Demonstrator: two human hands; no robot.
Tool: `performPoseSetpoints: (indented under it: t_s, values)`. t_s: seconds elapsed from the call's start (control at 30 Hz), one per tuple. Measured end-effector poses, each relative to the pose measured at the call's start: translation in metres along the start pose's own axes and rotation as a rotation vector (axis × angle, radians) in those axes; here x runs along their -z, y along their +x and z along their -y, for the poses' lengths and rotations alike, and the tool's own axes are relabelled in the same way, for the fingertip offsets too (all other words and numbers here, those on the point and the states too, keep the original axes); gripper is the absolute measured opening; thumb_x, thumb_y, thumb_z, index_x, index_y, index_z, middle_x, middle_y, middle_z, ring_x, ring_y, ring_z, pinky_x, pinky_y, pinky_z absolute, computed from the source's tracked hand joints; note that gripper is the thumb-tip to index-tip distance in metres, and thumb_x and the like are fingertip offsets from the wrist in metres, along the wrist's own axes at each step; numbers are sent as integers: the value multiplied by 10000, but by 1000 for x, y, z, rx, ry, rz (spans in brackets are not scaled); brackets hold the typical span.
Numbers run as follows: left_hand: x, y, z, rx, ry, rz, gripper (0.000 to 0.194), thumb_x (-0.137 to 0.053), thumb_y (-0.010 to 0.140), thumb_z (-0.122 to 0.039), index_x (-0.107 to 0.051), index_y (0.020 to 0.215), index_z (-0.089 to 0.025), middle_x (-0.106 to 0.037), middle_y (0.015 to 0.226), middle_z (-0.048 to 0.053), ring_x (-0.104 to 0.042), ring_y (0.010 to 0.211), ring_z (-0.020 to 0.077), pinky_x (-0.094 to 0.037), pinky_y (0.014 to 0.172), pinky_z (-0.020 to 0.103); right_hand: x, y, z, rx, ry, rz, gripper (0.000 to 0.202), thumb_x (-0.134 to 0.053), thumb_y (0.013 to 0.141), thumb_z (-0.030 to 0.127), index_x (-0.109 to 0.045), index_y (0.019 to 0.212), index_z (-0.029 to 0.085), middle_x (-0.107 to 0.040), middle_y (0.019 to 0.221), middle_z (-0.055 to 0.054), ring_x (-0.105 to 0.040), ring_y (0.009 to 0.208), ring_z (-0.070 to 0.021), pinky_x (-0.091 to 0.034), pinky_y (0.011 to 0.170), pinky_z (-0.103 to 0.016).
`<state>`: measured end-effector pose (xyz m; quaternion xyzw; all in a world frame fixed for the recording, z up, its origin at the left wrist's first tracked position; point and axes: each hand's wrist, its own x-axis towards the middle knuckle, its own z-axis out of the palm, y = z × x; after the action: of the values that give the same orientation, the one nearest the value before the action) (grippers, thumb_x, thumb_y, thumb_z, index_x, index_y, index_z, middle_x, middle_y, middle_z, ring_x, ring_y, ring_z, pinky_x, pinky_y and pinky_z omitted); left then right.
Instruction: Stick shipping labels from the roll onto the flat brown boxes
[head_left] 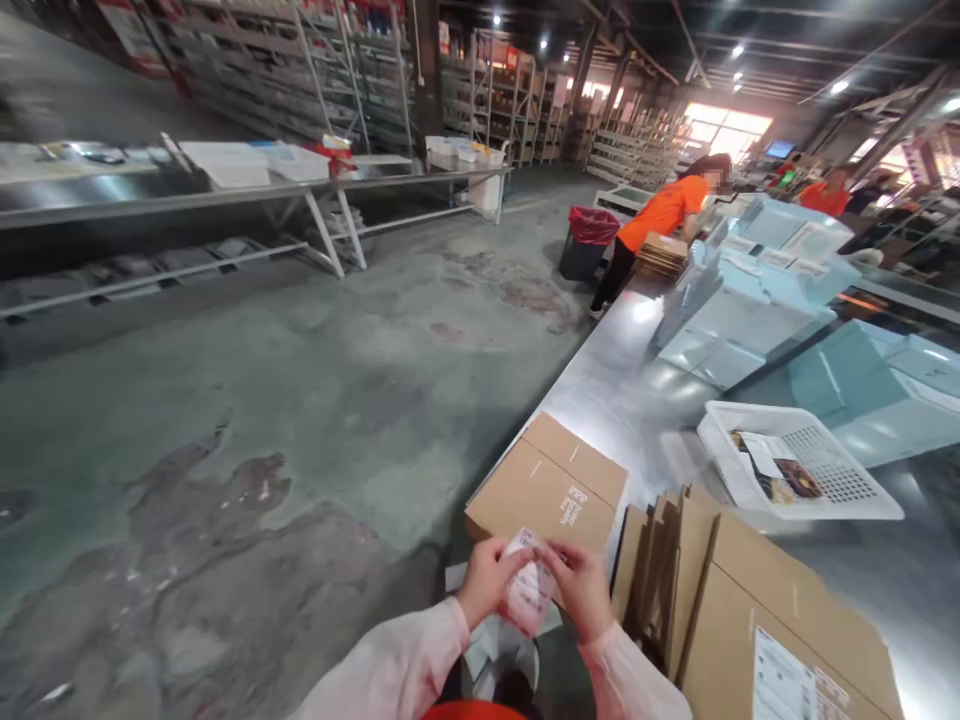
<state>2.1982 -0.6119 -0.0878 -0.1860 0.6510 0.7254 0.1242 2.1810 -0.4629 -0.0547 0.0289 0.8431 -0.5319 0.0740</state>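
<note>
My left hand [486, 582] and my right hand [579, 588] both pinch a small white printed label [528, 588] between them, low in the middle of the head view. Just beyond the label a closed brown cardboard box [546, 485] lies on the near corner of a steel table [622, 385]. A stack of flattened cardboard boxes [750, 610] stands to the right of my right hand.
A white plastic basket [795, 470] with printed items sits on the table, with pale blue boxes [742, 310] behind it. A person in an orange shirt [660, 215] bends over the table's far end beside a bin with a red bag [589, 240]. Bare concrete floor [300, 400] spreads left toward metal benches.
</note>
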Motion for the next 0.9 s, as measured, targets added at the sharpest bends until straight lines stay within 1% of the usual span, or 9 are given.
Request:
performPoseSetpoints:
  t_s: [0.2,0.27,0.37,0.47,0.57,0.7,0.73,0.8,0.9]
  values:
    - [37,27,37,163,-62,273,592,-860,372,-519,-666,770,-125,-670,716,42,-599,681,197,-456,655,294,-7,89,-41,-33,-143,-377,464,-647,648,601,-734,708,149,-669,1052,-153,-594,998,-281,-470,888,-412]
    - [60,20,61,231,-59,316,609,-861,339,-543,-687,748,-127,-688,709,51,-622,688,218,-475,673,318,-9,114,-50,-89,-207,-450,482,-631,661,601,-725,767,140,-627,1140,-173,-548,1060,-308,-427,930,-467]
    - [97,-8,98,303,-37,323,567,-855,304,-576,-702,659,-161,-683,633,34,-629,638,232,-479,651,346,-16,133,-55,-142,-295,-520,610,-648,673,562,-668,1084,112,-495,1338,-238,-422,1224,-392,-303,1008,-578]
    - [128,-39,108,349,-31,392,470,-847,325,-594,-730,610,-239,-687,592,2,-626,587,228,-470,625,361,-32,128,-47,-51,-530,-348,764,-627,740,513,-469,1354,88,-305,1504,-246,-238,1382,-403,-155,1083,-613]
    - [141,-43,75,281,-61,384,438,-812,466,-615,-762,727,-266,-728,685,5,-639,617,217,-479,632,350,-54,96,-37,170,-760,-16,751,-558,808,502,-413,1405,70,-292,1525,-202,-160,1432,-374,-30,1136,-592]
    - [116,2,6,76,7,258,581,-729,600,-651,-736,880,-142,-736,805,83,-646,699,222,-505,683,340,-66,25,-45,574,-576,429,661,-542,825,485,-414,1427,242,-416,1487,-62,-297,1400,-316,-141,1175,-522]
    - [104,18,-7,18,76,204,570,-693,639,-652,-733,859,-128,-732,817,93,-647,731,230,-511,712,349,-61,10,-52,598,-515,443,588,-514,850,460,-435,1409,294,-466,1454,-31,-371,1365,-285,-221,1163,-491]
    - [76,51,-25,-75,271,76,466,-637,722,-587,-729,742,-131,-726,850,108,-643,844,257,-507,806,377,-45,-10,-70,431,-492,175,472,-417,899,413,-522,1341,285,-572,1345,-70,-499,1258,-277,-362,1088,-474]
    - [40,92,-35,-137,405,-23,274,-654,749,-398,-718,644,-153,-699,1065,132,-539,1146,302,-377,1035,416,-12,-13,-92,-86,-598,-402,583,-358,868,489,-615,1215,98,-612,1161,-253,-564,1115,-391,-427,960,-564]
